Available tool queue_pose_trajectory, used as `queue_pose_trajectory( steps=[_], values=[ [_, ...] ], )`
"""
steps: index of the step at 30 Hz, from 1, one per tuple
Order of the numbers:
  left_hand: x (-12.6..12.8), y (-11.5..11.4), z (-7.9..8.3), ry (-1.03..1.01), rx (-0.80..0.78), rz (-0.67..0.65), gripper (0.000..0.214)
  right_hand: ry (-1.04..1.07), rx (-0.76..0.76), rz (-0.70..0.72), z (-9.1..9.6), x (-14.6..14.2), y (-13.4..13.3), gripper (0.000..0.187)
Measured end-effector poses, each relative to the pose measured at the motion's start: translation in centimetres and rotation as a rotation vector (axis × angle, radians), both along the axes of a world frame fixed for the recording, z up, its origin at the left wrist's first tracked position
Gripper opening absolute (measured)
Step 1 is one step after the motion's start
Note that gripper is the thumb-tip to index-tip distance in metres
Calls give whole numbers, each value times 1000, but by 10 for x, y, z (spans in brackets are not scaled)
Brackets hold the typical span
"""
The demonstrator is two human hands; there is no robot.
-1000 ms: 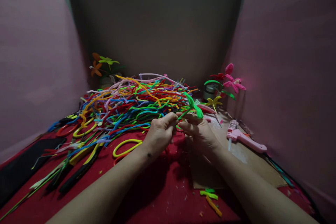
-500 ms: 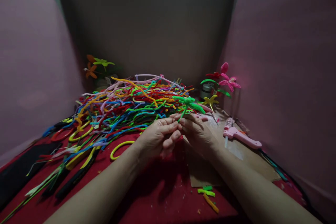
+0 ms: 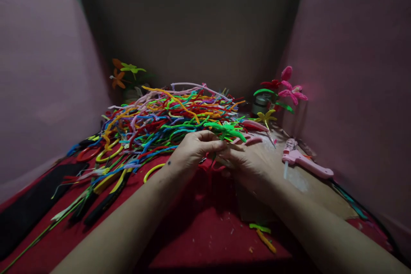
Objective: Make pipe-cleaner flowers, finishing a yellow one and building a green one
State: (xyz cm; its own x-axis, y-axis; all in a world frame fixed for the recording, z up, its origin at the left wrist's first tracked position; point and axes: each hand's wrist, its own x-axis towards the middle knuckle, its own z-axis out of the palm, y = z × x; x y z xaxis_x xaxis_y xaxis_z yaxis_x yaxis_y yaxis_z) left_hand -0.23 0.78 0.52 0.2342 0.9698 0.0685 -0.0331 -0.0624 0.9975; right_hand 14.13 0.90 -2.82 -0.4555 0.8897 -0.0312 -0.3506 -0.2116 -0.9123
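Between my hands is a green pipe-cleaner flower, its petals spread above my fingertips. My left hand is closed, pinching the flower just below its head between thumb and fingers. My right hand meets it from the other side, its fingers curled around the stem below the petals. Most of the stem is hidden by the fingers, and the space beneath them is dark. Just beyond my hands lies a large heap of coloured pipe cleaners.
A pink glue gun rests on a cardboard sheet at right. Pliers and a black strip lie at left on the red cloth. Finished flowers stand behind at right. Pipe-cleaner scraps are near the front.
The flower has tilted, so its head sits lower and flatter over my hands. My left hand has turned over, and my right fingers have shifted down the stem. The view has swung slightly.
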Motion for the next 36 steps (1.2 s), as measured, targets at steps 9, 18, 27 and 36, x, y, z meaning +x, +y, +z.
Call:
queue_pose_trajectory(
  steps=[9, 18, 27, 36],
  values=[
    [-3, 2, 0, 46, -24, -33, 21, -152, 105, 59, 6, 0, 2, 13],
    [-6, 0, 0, -180, -167, -221, 22, 179, 50, 233, -5, -3, 2, 15],
    [3, -4, 1, -155, -54, -100, 23, 154, 101, 125, -2, -4, -1, 10],
    [2, -7, 3, -174, -145, -85, 22, 130, 77, 155, -6, -5, -2, 14]
  ],
)
